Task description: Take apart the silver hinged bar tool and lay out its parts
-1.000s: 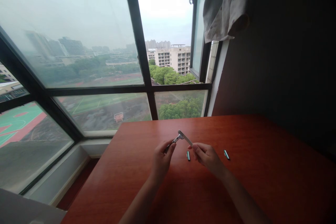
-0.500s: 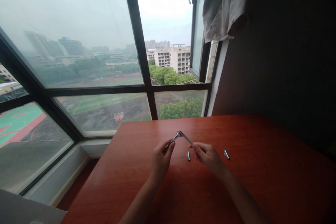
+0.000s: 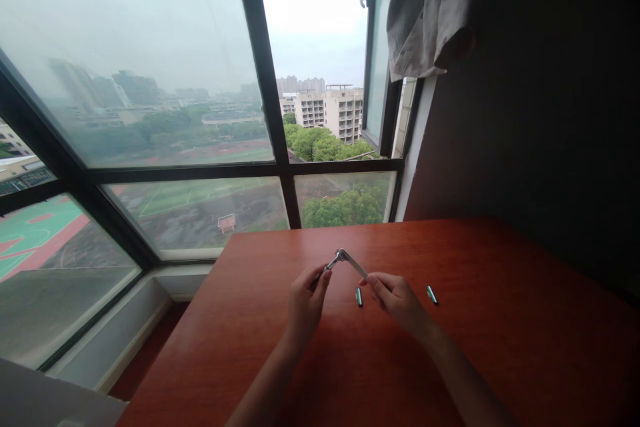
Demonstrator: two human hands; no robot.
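Note:
My left hand [image 3: 306, 300] is closed around a razor handle [image 3: 331, 263], dark at the grip with a shiny metal neck pointing up and right. Fingers and thumb of my right hand [image 3: 395, 297] pinch a slim, pale, flat stick [image 3: 356, 264]. Its far end meets the tip of the razor handle, so the two form a peak above the table; the exact contact there is too small to make out. Close by my right fingertips lies a small razor cartridge [image 3: 359, 297], black with a green and white strip. A second razor cartridge [image 3: 432, 295] rests to the right of my right hand.
Both hands are over a reddish-brown wooden table [image 3: 240, 347]. Beyond its far edge stand dark-framed windows [image 3: 190, 173], with one pane swung out. Grey cloth [image 3: 425, 20] hangs at the upper right, near a dark wall [image 3: 525, 113].
Hardly anything differs. Both hands keep their hold and place, with the razor handle and the stick still meeting at their tips.

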